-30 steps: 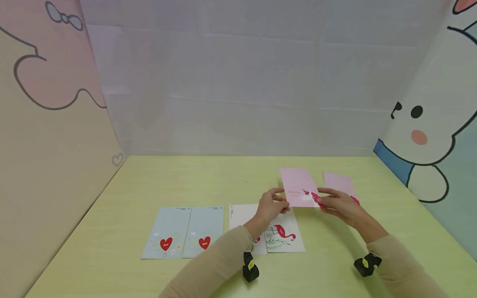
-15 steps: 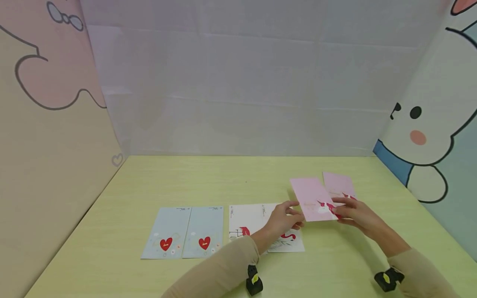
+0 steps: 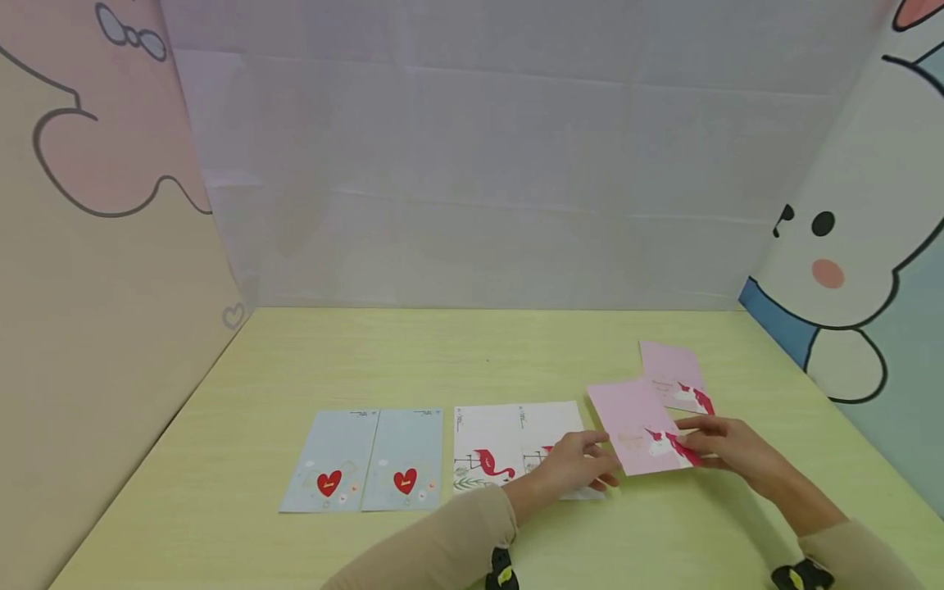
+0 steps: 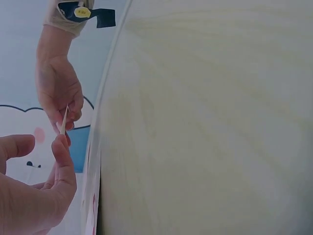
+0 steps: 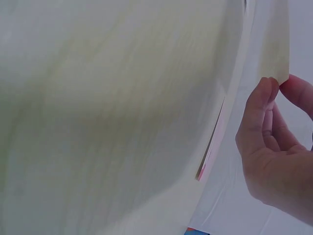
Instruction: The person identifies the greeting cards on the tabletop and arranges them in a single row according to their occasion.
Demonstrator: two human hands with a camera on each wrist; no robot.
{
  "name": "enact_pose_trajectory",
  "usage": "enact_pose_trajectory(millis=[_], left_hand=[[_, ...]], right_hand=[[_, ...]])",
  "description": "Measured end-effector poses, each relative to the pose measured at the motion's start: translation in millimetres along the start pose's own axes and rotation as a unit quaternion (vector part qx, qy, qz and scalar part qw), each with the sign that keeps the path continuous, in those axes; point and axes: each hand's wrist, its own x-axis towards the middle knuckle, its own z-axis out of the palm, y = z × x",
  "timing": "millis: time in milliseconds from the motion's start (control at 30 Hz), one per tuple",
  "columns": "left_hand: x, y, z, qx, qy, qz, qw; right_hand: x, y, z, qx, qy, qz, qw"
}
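A pink card with a red-maned unicorn (image 3: 627, 414) is tilted just above the table, right of the flamingo cards. My right hand (image 3: 730, 449) pinches its lower right corner between thumb and fingers; the right wrist view shows this grip on the card's pale underside (image 5: 276, 54). At the card's left edge is my left hand (image 3: 568, 469). In the left wrist view its fingertips (image 4: 61, 147) meet the card's edge, while the thumb stands apart. Behind lies a matching pink unicorn card (image 3: 673, 369), partly overlapped in the head view.
Two white flamingo cards (image 3: 487, 430) lie side by side, the right one partly hidden by my left hand. Further left are two light blue cards with red hearts (image 3: 342, 442). The pale yellow table (image 3: 413, 352) meets a white sheet (image 3: 472, 205) behind and printed panels at the sides.
Both hands have moved right and toward me, lowering the pink card closer to the table. The left thumb appears farther from the card. More of the rear pink card shows.
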Motion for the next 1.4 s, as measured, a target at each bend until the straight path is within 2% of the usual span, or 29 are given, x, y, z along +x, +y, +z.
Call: enact_pose_trajectory(millis=[167, 433, 700, 967, 1400], left_hand=[[-3.2, -0.2, 3.0, 0.006, -0.013, -0.013, 0.9998], [-5.6, -0.9, 6.3, 0.046, -0.004, -0.035, 0.9983], [-7.1, -0.7, 6.4, 0.056, -0.016, -0.049, 0.9971], [-5.8, -0.2, 6.9, 0.059, -0.007, -0.071, 0.9957], [-1.9, 0.9, 2.2, 0.071, -0.012, -0.075, 0.9946]], right_hand=[[-2, 7, -3, -0.001, -0.025, 0.003, 1.0], [-2, 15, -2, -0.035, -0.036, 0.016, 0.999], [-1, 19, 0, -0.05, -0.058, -0.004, 0.997], [2, 20, 3, -0.056, -0.054, -0.01, 0.997], [4, 18, 9, -0.089, -0.034, -0.008, 0.995]])
